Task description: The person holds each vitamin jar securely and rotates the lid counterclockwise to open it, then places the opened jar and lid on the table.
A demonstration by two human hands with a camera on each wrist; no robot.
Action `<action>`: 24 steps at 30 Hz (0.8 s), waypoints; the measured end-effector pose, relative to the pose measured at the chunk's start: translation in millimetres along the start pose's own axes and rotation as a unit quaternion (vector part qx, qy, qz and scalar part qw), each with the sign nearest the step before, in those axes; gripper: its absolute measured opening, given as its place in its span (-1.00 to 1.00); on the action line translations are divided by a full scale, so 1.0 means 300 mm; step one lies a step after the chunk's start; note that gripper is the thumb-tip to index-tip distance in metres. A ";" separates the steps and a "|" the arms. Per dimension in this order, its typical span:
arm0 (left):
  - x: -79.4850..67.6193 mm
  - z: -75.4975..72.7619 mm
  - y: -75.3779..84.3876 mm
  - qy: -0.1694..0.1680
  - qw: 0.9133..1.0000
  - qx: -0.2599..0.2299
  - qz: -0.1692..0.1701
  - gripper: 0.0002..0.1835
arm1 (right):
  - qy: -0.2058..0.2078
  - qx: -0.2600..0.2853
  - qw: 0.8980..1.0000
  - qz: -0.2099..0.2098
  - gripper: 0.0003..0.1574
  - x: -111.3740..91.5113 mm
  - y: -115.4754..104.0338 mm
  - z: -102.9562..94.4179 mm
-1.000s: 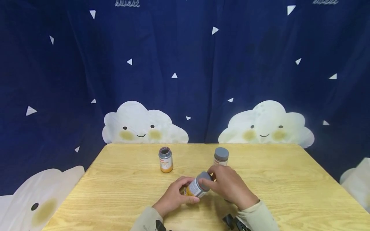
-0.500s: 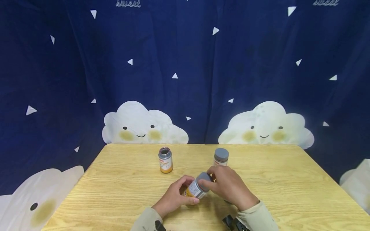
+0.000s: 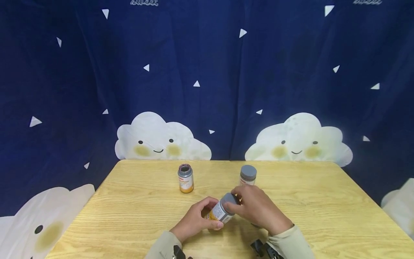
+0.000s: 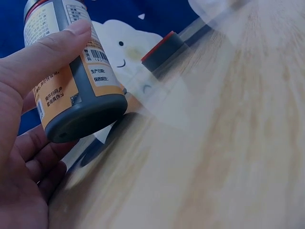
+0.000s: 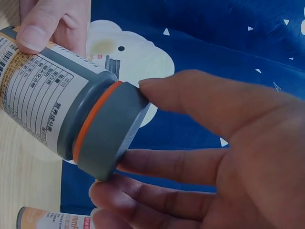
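Note:
A bottle [image 3: 218, 213] with a white and orange label leans to the right above the table, held around its body by my left hand [image 3: 197, 219]. In the left wrist view the thumb lies across the label, and the grey base [image 4: 88, 119] is tipped up. My right hand [image 3: 262, 210] grips the grey bottle cap [image 5: 114, 129] at the top end, thumb on one side and fingers on the other. An orange ring [image 5: 97, 119] shows between cap and bottle neck. The right hand partly hides the cap in the head view.
An uncapped bottle [image 3: 185, 180] stands at the back left of the wooden table [image 3: 136, 212]. Behind my right hand stands a capped bottle [image 3: 248, 173], its lower part hidden. A loose grey cap with a red rim [image 4: 164, 50] lies on the tabletop. A blue curtain hangs behind.

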State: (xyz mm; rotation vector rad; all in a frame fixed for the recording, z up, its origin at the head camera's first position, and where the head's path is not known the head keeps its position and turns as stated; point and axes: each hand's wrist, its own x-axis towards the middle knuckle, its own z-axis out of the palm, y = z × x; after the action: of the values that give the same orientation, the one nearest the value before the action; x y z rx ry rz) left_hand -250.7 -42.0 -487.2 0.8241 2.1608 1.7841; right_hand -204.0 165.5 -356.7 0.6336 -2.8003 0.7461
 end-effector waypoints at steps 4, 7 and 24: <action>0.001 -0.002 -0.001 0.000 1.000 0.008 -0.004 -0.50 | -0.003 -0.016 1.000 -0.023 -0.77 -0.004 0.001 0.001; 0.000 -0.004 0.000 0.000 1.000 0.011 -0.004 -0.51 | -0.007 -0.023 0.999 -0.033 -0.73 -0.007 0.000 0.003; -0.004 -0.006 0.007 -0.001 1.000 0.018 0.001 -0.52 | -0.015 0.011 0.999 -0.035 -0.45 -0.023 0.006 -0.014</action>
State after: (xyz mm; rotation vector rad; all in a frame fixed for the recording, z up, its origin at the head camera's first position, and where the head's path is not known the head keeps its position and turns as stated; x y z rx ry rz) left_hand -250.2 -43.9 -485.0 0.8368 2.1978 1.7497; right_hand -198.4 171.6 -355.9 0.7481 -2.7844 0.7600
